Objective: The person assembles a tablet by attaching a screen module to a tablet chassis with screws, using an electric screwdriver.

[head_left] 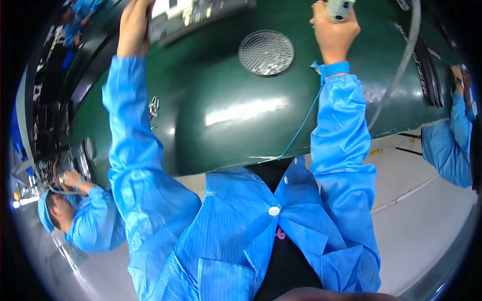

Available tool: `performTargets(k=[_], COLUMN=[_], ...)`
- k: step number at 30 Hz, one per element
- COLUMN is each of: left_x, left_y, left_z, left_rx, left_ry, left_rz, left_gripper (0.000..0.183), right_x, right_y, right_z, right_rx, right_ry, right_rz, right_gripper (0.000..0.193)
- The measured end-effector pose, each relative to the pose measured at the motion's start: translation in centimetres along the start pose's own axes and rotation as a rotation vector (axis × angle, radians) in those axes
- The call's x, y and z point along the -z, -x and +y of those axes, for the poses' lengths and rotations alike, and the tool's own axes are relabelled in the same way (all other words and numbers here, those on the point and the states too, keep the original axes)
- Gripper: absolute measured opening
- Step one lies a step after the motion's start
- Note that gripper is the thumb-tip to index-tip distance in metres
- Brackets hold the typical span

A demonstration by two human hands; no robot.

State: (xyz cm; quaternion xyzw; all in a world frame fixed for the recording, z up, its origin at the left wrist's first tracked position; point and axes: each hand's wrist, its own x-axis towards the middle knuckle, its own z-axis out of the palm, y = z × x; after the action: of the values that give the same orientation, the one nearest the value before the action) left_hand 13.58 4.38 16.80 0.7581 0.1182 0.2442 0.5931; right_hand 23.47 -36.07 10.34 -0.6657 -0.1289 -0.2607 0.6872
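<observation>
At the top left, my left hand (134, 27) is closed at the near corner of a dark-edged tray (175, 36) with pale and metallic parts on it. The tray is smeared by motion, and the fingertips lie partly beyond the picture's upper edge. My right hand (335, 37) is wrapped round a light grey handheld tool (340, 9), whose upper part is cut off. A blue strap (335, 68) with a thin cord circles the right wrist. Between the hands, a round clear dish (266, 53) filled with small shiny pieces rests on the green tabletop (226, 145).
Small metal pieces (154, 107) lie beside my left forearm. A grey cable (401, 65) runs down past my right arm. Dark strips (427, 70) are stacked at the right. Co-workers in blue sit at the left (95, 220) and right (447, 145).
</observation>
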Motion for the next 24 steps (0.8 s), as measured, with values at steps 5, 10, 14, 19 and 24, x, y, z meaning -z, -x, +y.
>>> performTargets(k=[5,10,14,19,24], left_x=[0.5,-5.6,-6.6,-7.2,-8.1], left_y=[21.4,30.7,31.7,31.6,31.1], left_z=[-2.9,-1.6,-1.5,-1.0,-1.7], left_rx=[0.265,0.281,0.398,0.37,0.35], left_ry=[-0.275,0.122,0.148,0.027,-0.452], left_rz=[0.264,0.083,0.011,-0.001,0.23], left_gripper=[0.054,0.055,0.053,0.052,0.04], right_x=[0.0,0.5,-0.3,-0.3,-0.4], right_y=[0.1,-0.6,0.2,0.4,0.6], right_z=[1.6,2.4,1.5,1.2,0.8], right_rx=[-0.024,-0.022,0.003,-0.028,-0.057], right_ry=[-0.062,-0.081,-0.064,-0.077,-0.064], right_rz=[-0.03,-0.073,-0.117,-0.116,-0.116], right_gripper=[0.018,0.018,0.019,0.022,0.024])
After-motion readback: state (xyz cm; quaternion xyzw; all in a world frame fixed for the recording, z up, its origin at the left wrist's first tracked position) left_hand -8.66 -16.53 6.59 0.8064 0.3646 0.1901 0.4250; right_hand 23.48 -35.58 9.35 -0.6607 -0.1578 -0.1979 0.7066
